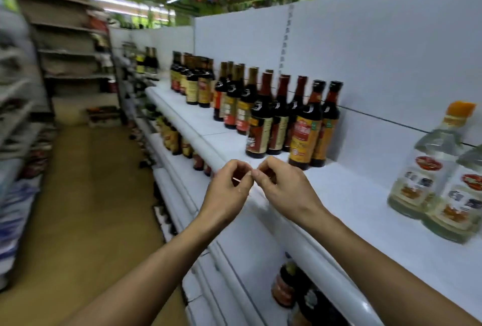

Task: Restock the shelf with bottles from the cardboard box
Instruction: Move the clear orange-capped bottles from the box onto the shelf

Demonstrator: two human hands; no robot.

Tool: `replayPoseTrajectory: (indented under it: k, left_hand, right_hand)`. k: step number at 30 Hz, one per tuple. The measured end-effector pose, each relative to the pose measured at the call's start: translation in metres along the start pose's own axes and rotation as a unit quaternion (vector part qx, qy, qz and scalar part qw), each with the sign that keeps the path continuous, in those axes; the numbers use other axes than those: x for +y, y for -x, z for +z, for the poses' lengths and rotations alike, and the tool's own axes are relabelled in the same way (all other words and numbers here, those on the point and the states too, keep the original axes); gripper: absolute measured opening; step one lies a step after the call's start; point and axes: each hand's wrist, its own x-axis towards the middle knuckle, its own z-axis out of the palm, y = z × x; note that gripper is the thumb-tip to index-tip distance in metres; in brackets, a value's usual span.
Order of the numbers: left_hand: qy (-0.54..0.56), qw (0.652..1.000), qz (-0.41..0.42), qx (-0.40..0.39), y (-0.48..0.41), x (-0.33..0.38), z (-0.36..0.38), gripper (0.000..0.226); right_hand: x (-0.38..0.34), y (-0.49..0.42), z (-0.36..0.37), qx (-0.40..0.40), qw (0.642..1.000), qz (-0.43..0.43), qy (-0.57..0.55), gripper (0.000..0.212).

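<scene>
shelf [339, 195]: white top level, running from far left to your near right, with a white back panel.
dark bottles [303, 127]: dark glass, yellow and red labels, brown or red caps; rows toward the back of the shelf, upright, long axis vertical, necks up.
clear bottles [422, 169]: two with pale contents, one orange cap showing; at your right on the shelf, well apart from the dark rows, caps up.
left hand [229, 187]: before the shelf edge, fingers curled, pinching a pale strip [236, 179].
right hand [283, 184]: curled fingertips meet your left's; you cannot tell whether it grips anything.
</scene>
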Motion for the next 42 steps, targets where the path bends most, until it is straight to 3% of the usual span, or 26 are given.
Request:
replayPoseTrajectory:
  k: [9, 20, 28, 42]
  left_hand:
    - [-0.033, 0.989, -0.074, 0.124, 0.077, -0.078, -0.155, 0.01]
    - [-0.064, 0.966, -0.156, 0.197, 0.157, -0.142, -0.269, 0.011]
    - [-0.091, 0.937, -0.256, 0.218, 0.206, -0.213, -0.28, 0.006]
    - [-0.127, 0.886, -0.385, 0.225, 0.322, -0.416, -0.212, 0.013]
  right_hand:
    - [-0.093, 0.011, 0.151, -0.14, 0.977, -0.055, -0.151, 0.016]
    - [-0.168, 0.049, 0.289, -0.225, 0.941, -0.062, -0.245, 0.006]
    - [-0.148, 0.086, 0.38, -0.314, 0.913, -0.02, -0.262, 0.009]
    - [-0.016, 0.2, 0.557, -0.447, 0.86, 0.003, -0.248, 0.007]
